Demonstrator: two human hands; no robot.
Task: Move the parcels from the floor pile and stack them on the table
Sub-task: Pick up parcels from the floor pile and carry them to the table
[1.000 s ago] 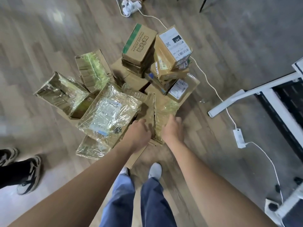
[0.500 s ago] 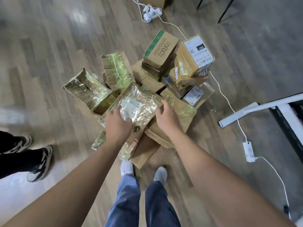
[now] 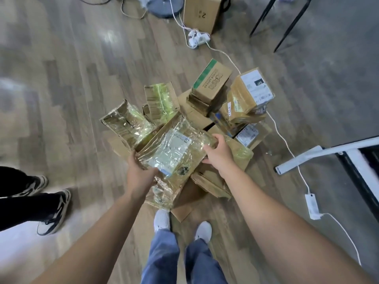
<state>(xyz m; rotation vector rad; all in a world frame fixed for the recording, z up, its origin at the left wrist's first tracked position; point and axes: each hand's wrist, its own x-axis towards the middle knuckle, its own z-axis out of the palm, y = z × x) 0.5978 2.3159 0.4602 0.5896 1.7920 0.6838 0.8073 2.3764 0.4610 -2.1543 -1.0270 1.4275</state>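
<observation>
I observe the left hand (image 3: 141, 174) and right hand (image 3: 220, 155) gripping the parcel (image 3: 174, 152), fingers curled round opposite edges. Parcel is over the pile (image 3: 211, 85); contact with it indeterminate.

Wood-look plank floor (image 3: 71, 89) in grey-brown tones runs all round, with pale patches of glare (image 3: 111, 36) far out to the left of the left grip (image 3: 141, 173). Well beyond the right grip (image 3: 218, 154) a white power strip (image 3: 198, 37) lies beside an upright cardboard carton (image 3: 202, 13) and a round grey base (image 3: 164, 6). A white cable (image 3: 290, 149) trails from the strip past the right of the grip to a white adapter block (image 3: 311, 206), nearer and to the right. Right of it lies a white metal foot bar (image 3: 328, 153). Thin black legs (image 3: 260, 18) stand far off to the right. A bystander's black-and-white shoes (image 3: 55, 210) stand well left.
</observation>
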